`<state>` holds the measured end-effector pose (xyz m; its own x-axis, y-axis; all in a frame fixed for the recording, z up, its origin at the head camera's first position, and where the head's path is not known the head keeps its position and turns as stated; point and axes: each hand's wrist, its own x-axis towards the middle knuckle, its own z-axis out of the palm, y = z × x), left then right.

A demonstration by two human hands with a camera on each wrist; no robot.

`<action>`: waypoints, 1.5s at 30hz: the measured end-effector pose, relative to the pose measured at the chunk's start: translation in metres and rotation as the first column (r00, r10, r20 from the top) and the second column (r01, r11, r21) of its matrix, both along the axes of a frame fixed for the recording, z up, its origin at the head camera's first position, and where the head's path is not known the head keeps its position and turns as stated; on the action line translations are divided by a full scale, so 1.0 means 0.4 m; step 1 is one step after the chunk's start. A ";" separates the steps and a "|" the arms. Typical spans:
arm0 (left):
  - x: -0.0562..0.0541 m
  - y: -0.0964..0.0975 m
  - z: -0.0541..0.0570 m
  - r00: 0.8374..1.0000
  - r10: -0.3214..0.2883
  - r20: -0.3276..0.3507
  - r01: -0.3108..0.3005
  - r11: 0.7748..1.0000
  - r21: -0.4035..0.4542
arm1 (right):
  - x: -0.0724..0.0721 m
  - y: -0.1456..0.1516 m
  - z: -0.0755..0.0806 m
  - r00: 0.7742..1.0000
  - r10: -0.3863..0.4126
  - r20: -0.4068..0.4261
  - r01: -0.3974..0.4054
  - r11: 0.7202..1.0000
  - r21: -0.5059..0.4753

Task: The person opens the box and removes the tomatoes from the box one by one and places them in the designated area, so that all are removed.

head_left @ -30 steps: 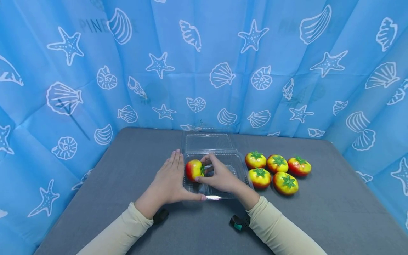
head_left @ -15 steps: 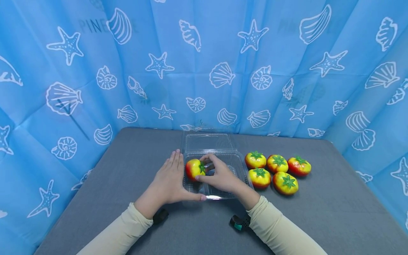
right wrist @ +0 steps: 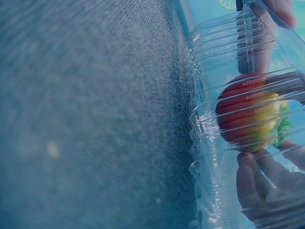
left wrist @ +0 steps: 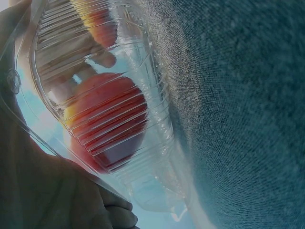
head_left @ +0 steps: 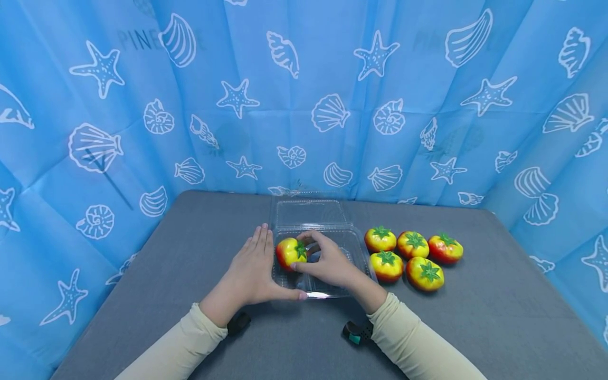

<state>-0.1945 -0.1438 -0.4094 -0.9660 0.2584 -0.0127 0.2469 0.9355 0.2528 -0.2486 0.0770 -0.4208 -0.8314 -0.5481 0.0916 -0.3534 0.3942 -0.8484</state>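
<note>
A glossy red-and-yellow toy tomato [head_left: 291, 254] with a green leafy top sits at the left side of a clear plastic clamshell box [head_left: 328, 295]. My right hand [head_left: 332, 263] reaches over the box and pinches the tomato between thumb and fingers, on its leafy side. The tomato is tilted, its leaves facing right. Flat against the box's left side lies my left hand [head_left: 254, 269], fingers straight, thumb stretched along the front edge. Through the ribbed wall, the left wrist view shows the tomato's red underside [left wrist: 114, 119]; the right wrist view shows fingers [right wrist: 252, 176] touching it.
Several more toy tomatoes [head_left: 413, 244] stand grouped right of the box on the grey tabletop [head_left: 499, 295]. The box's hinged lid [head_left: 311, 212] lies folded back behind it, near the blue shell-print curtain [head_left: 304, 105].
The tomato has turned a little in the right hand's grip, so more of its green top and yellow side faces up. Both hands stay nearly in place.
</note>
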 end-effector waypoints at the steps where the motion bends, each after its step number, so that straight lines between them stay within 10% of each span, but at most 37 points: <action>1: 0.001 0.000 0.001 1.000 0.000 0.001 0.000 1.000 -0.003 | 0.000 0.000 0.000 1.000 -0.001 -0.004 0.001 1.000 -0.002; 22: 0.000 -0.002 -0.002 1.000 -0.002 0.005 0.002 1.000 -0.005 | 0.010 0.012 0.028 0.997 -0.076 0.024 0.076 0.997 -0.012; 45: -0.003 -0.003 -0.011 1.000 -0.003 -0.014 0.003 1.000 -0.003 | 0.015 0.136 0.077 0.976 -0.156 -0.152 0.145 0.986 -0.084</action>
<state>-0.1957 -0.1448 -0.4138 -0.9654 0.2609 0.0005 0.2530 0.9355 0.2468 -0.2426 0.1313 -0.3899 -0.8758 -0.4050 0.2627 -0.4262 0.3933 -0.8146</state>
